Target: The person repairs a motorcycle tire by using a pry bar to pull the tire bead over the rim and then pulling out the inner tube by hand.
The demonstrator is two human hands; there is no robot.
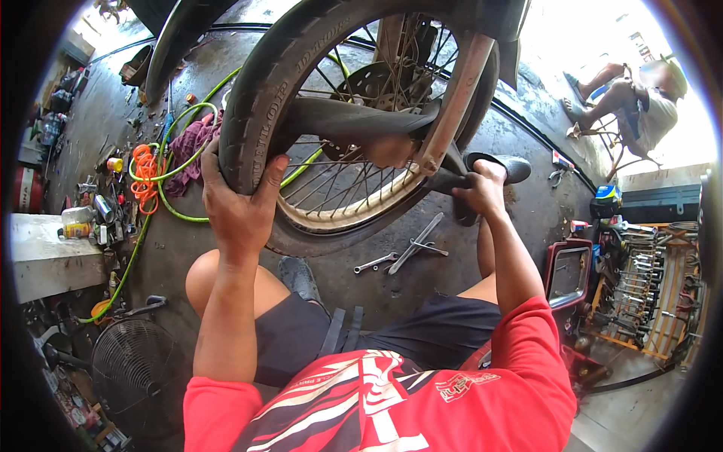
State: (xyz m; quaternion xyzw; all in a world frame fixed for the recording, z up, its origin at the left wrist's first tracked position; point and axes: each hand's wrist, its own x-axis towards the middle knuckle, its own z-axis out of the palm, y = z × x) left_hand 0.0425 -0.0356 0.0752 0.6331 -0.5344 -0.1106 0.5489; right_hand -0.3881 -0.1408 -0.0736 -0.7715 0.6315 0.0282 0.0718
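A motorcycle wheel (331,218) with wire spokes and a pale, worn rim stands in front of me, beside a rusty fork leg (459,98). My left hand (241,203) is closed around the black tyre (252,120) at its left side, the thumb on the inner edge. A smooth black rubber band (354,120), resembling an inner tube, crosses in front of the spokes. Low on the right of the wheel, my right hand (482,194) is closed on black rubber (448,181); whether this is tube or tyre I cannot tell.
A combination wrench (376,262) and a flat metal bar (416,245) lie on the floor between my feet. Green hose (162,177), an orange coiled hose (143,177) and purple cloth (188,154) are left. A tool rack (648,286) and a seated person (640,105) are right.
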